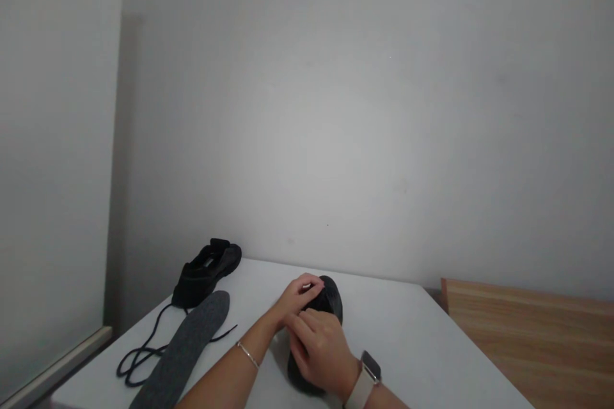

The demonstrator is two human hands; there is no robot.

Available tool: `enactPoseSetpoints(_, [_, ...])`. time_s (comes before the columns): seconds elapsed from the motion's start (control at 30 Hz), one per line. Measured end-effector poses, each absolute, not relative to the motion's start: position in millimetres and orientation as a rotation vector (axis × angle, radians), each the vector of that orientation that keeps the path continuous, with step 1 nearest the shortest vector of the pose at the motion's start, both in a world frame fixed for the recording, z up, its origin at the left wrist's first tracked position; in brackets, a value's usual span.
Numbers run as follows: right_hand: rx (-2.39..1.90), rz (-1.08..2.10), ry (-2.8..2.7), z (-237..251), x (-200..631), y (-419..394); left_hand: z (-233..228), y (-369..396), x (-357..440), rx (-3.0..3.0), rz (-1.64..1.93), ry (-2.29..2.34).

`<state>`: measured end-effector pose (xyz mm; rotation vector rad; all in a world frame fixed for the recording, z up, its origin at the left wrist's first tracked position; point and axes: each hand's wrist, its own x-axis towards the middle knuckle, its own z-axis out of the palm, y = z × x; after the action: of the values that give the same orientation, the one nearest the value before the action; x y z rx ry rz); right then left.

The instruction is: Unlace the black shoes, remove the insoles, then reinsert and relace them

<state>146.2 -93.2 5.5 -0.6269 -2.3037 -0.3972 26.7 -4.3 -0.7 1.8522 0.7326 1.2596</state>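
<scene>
— Both hands grip what?
— Left hand pinches the black shoe at its far end; right hand closes over its near part, mid-table.
— Around it?
— Left: grey insole, black shoelace, second shoe farther.

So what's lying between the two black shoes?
In the head view, a grey insole and a loose black shoelace lie between the far shoe and the held shoe.
</scene>
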Motion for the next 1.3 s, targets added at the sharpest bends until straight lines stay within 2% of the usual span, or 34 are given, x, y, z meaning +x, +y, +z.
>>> enactPoseSetpoints(0.1, [-0.466,-0.231,-2.225,19.6,156.3,-85.1,1.7,-10.0,17.5,1.883,1.272,0.7])
enactPoseSetpoints(0.27, [-0.736,0.138,-1.626,21.8,189.5,-58.9,7.1,-21.3,19.9,1.933,1.303,0.732])
enactPoseSetpoints(0.4, [-0.761,0.298,-1.75,9.5,203.0,-47.9,4.8,-22.7,21.7,1.934,1.411,0.843])
enactPoseSetpoints(0.67, [-0.635,0.403,-1.926,8.2,190.7,-57.4,3.7,-25.2,19.3,1.96,1.489,0.894])
enactPoseSetpoints(0.97, [-0.613,0.428,-2.332,46.1,184.4,-44.2,-2.2,-17.3,17.8,1.914,1.475,0.744])
enactPoseSetpoints(1.3, [-0.596,0.438,-1.885,10.8,179.9,-40.1,-8.2,-12.5,18.2,1.933,1.509,0.768])
